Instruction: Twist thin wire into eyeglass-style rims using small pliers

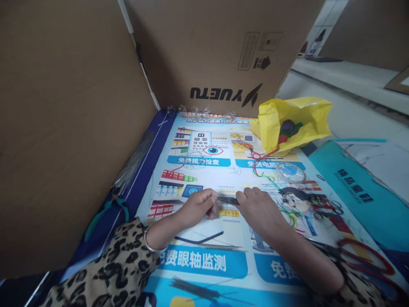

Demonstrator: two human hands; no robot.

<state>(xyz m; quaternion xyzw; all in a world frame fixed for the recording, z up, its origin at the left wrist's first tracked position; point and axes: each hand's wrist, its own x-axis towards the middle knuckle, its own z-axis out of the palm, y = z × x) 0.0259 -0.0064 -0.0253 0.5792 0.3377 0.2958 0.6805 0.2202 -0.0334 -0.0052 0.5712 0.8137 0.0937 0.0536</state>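
My left hand (201,204) is closed in a pinch over the middle of the printed sheet; what its fingertips hold is too small to make out. Just to the right, my right hand (257,209) is wrapped round dark, narrow-jawed pliers (228,199), their tips pointing at my left fingertips. The handles are hidden in my palm. Below the hands lie thin straight wires (220,247) and a dark bent strip (200,241). A bundle of thin dark wires (194,289) rests nearer to me.
Cardboard walls (204,47) stand behind and left. Teal-handled pliers (108,211) and a wire bundle (137,160) lie left. At right are a yellow bag (294,123), coloured threads (258,170), a clear round roll (291,172), red-handled scissors (366,258) and a teal box (354,187).
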